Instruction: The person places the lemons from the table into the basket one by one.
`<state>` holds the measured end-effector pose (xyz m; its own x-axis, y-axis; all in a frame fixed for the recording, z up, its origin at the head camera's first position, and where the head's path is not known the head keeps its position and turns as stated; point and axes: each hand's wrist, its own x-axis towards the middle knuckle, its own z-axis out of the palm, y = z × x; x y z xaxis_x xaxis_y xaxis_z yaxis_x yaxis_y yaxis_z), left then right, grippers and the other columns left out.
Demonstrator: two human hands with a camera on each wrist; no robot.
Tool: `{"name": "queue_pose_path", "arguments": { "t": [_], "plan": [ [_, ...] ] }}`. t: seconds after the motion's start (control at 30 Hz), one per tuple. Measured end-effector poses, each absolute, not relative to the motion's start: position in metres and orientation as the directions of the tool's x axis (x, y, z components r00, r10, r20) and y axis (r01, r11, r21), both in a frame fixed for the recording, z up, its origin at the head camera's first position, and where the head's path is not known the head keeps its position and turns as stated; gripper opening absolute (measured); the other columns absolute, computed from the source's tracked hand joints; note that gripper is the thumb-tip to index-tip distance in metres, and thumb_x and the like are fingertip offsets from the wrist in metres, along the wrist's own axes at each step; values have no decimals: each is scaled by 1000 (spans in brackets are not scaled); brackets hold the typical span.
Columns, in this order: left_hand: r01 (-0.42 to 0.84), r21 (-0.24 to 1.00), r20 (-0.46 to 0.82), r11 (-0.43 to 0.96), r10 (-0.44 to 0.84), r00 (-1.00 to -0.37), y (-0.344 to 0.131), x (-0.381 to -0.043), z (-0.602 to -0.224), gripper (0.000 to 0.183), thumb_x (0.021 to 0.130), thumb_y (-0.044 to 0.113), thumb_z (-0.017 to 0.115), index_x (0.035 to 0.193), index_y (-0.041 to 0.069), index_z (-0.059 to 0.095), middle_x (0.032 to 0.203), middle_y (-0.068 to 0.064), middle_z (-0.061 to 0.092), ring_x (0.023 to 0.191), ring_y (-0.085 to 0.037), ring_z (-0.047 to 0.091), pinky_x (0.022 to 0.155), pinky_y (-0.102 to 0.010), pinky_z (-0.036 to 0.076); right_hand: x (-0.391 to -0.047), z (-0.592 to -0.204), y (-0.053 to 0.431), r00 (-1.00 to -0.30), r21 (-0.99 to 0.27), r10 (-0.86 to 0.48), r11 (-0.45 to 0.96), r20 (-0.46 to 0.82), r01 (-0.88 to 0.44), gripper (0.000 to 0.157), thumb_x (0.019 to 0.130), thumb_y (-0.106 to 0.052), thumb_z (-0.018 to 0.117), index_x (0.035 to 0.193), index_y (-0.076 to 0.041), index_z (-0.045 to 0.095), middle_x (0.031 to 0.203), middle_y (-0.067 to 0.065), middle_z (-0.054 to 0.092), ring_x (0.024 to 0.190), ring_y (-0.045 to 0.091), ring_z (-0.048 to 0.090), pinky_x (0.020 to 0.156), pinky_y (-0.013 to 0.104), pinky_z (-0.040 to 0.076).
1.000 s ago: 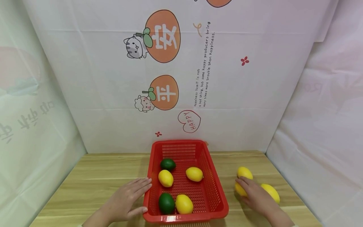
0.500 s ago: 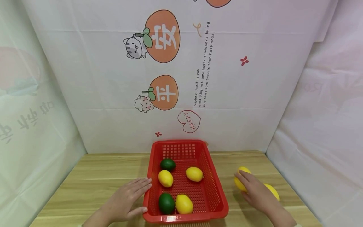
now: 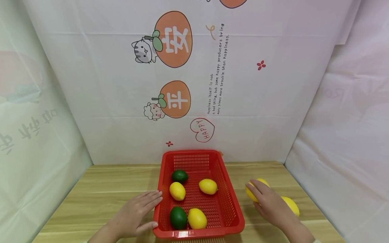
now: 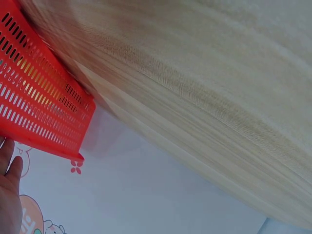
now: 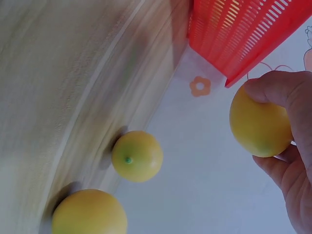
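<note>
My right hand (image 3: 270, 206) holds a yellow lemon (image 5: 261, 122) between thumb and fingers, raised off the table to the right of the basket. My left hand (image 3: 133, 214) rests against the left rim of the red plastic basket (image 3: 212, 232), its fingers extended and thumb apart. Inside the basket lie two dark green lemon-shaped fruits, one at the back (image 3: 180, 176) and one at the front (image 3: 178, 218). Three lemons share it: one left of centre (image 3: 177, 191), one to the right (image 3: 208, 186) and one at the front (image 3: 197, 218).
Two more lemons sit on the wooden table (image 3: 121, 179) at the right, one farther back (image 5: 137, 156) and one nearer (image 5: 90, 214), partly behind my right hand in the head view. White printed cloth (image 3: 243, 101) walls off the back and both sides.
My right hand has lifted the lemon off the table and carried it slightly left toward the basket. My left hand and the basket have stayed in place.
</note>
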<state>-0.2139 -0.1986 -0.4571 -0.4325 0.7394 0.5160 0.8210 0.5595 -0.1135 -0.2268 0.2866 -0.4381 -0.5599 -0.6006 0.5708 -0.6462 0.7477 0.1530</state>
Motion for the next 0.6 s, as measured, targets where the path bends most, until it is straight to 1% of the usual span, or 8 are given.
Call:
{"name": "queue_pose_path", "arguments": {
  "t": [0.13,0.27,0.33,0.37,0.47,0.5,0.57,0.6],
  "plan": [
    [821,-110,514,560,739,-435,-199,-214,-458,61,90,47,63,131,2,60,136,-12,56,123,-28,55,94,-45,50,-227,-435,283,-516,185,-625,723,586,-666,69,57,3,81,123,2,60,120,23,58,103,36,60,76,46,57],
    [818,-100,514,566,733,-445,-199,-214,-458,61,90,47,63,131,3,59,136,-11,56,123,-27,55,93,-46,50,-227,-431,280,-509,191,-635,715,581,-673,68,59,2,77,124,2,59,122,23,57,107,36,58,79,46,56],
    [817,-97,513,568,732,-448,-199,-214,-458,61,90,47,63,132,3,59,136,-11,56,123,-27,55,93,-46,50,-226,-429,278,-510,186,-638,711,577,-678,66,62,0,74,126,1,59,124,22,56,109,36,57,82,47,55],
    [817,-95,513,569,732,-449,-199,-214,-458,61,90,47,63,132,3,59,136,-11,56,123,-27,55,93,-46,50,-226,-428,277,-503,184,-640,705,581,-685,61,66,-1,70,126,2,59,125,22,56,109,37,57,83,48,54],
    [816,-95,509,570,732,-453,-199,-214,-459,61,90,48,63,132,3,59,137,-10,56,123,-26,54,93,-46,50,-225,-424,274,-479,192,-646,692,595,-695,40,88,-13,53,125,2,59,125,22,56,110,37,57,84,50,54],
    [815,-94,508,572,732,-454,-199,-214,-459,61,90,48,63,132,3,59,137,-10,56,123,-26,54,94,-46,50,-225,-423,273,-472,197,-647,691,599,-696,39,95,-18,44,124,1,60,125,22,56,110,37,57,84,51,53],
    [814,-95,506,574,732,-456,-199,-214,-459,61,90,48,62,132,3,59,137,-10,56,124,-26,54,94,-45,50,-224,-421,270,-462,211,-649,690,604,-693,51,100,-27,25,123,1,61,125,22,57,111,37,57,85,52,53],
    [813,-96,506,574,731,-457,-199,-214,-460,61,90,48,62,132,3,59,137,-10,56,124,-26,54,94,-45,50,-223,-419,268,-463,216,-650,692,603,-689,56,101,-31,20,123,1,61,125,21,57,111,37,57,85,53,53]
  ]
}}
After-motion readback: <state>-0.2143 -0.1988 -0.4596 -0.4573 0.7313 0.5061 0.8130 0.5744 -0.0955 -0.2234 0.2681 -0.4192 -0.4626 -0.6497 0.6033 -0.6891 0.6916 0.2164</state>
